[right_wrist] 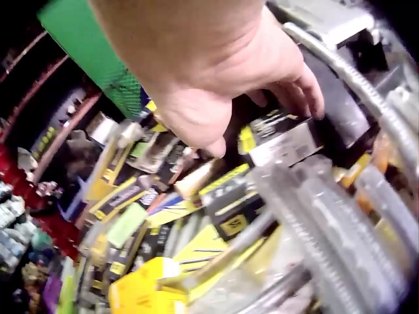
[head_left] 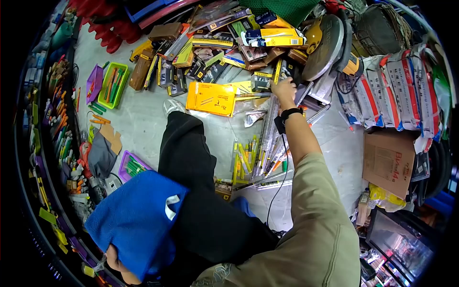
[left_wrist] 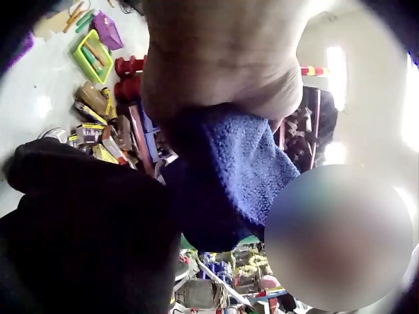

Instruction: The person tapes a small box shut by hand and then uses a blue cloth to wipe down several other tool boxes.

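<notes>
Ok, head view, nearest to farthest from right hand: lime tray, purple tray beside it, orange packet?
1. Orange packet, left of the right hand
2. Lime tray, farther left
3. Purple tray, on lime tray's far side

The right hand [right_wrist: 222, 85] reaches over a black and yellow box [right_wrist: 285, 137], its fingers being bent around the far side. Below are long clear plastic packets [right_wrist: 321, 242]; at lower left lies an orange-yellow box [right_wrist: 149, 288]. Green mesh [right_wrist: 124, 91] is at upper left.
</notes>
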A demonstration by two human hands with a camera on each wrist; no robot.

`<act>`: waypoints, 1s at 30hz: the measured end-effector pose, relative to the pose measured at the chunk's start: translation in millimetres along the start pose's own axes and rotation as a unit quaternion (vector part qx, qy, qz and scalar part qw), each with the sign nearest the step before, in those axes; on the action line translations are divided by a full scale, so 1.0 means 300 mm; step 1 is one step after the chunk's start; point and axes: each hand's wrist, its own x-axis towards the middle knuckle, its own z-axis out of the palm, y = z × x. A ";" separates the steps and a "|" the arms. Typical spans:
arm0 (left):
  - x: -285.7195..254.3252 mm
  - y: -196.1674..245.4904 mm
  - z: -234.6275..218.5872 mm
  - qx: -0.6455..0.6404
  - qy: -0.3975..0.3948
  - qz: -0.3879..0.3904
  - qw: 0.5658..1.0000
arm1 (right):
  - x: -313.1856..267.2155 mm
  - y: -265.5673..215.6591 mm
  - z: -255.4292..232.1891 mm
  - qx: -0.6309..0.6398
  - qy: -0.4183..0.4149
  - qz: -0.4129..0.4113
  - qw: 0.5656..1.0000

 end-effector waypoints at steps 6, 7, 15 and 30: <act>0.033 0.037 0.009 -0.119 -0.016 -0.086 0.989 | 0.033 -0.035 0.084 -0.080 -0.010 0.029 0.996; 0.030 0.037 0.000 -0.125 -0.023 -0.082 0.989 | 0.043 -0.049 0.114 -0.117 -0.008 0.054 0.992; 0.021 0.005 -0.043 -0.184 -0.112 -0.065 0.974 | 0.029 -0.043 0.133 -0.025 0.025 0.075 0.997; -0.050 0.065 -0.003 -0.166 -0.107 0.003 0.980 | -0.223 0.237 -0.112 0.454 -0.111 -0.059 0.882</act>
